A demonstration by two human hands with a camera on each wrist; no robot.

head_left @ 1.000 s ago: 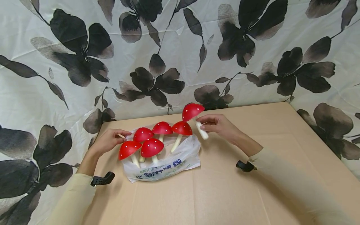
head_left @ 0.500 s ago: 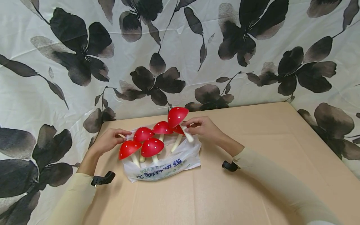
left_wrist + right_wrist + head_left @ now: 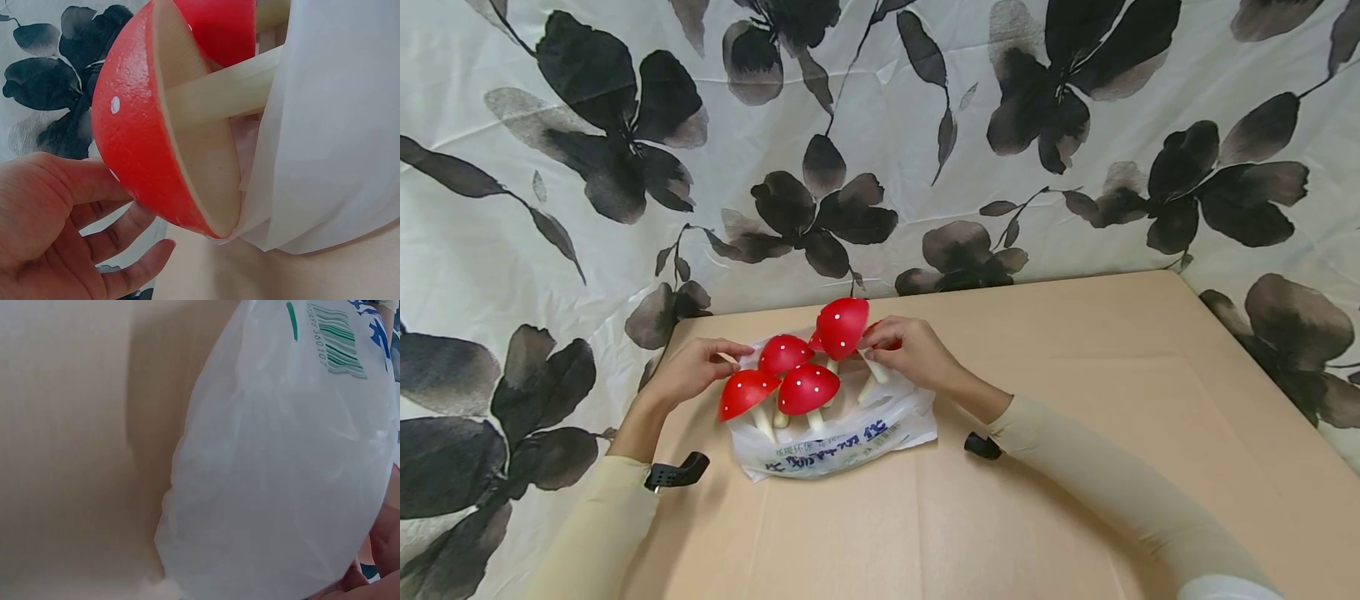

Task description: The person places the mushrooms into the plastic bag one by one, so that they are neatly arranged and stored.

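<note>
A white plastic bag (image 3: pixel 842 454) with printed lettering stands on the tabletop with several red, white-dotted toy mushrooms (image 3: pixel 807 389) in it, caps up. My right hand (image 3: pixel 910 350) pinches another toy mushroom (image 3: pixel 842 327) by its pale stem, above the bag's right part. That mushroom leans left and covers parts of those behind it. At the bag's left rim, my left hand (image 3: pixel 692 371) pinches the edge with thumb and index finger. In the left wrist view, its fingers lie beside a red cap (image 3: pixel 134 125), their tips partly hidden. The bag hides most of the right hand in the right wrist view.
The tan tabletop (image 3: pixel 1037 483) extends in front of the bag and to its right. A white cloth (image 3: pixel 925 142) with dark flowers hangs behind the table. Black wrist devices (image 3: pixel 677 471) sit on both wrists.
My right hand has carried its mushroom leftward from the bag's right side to above the other mushrooms. The left hand keeps its place at the rim.
</note>
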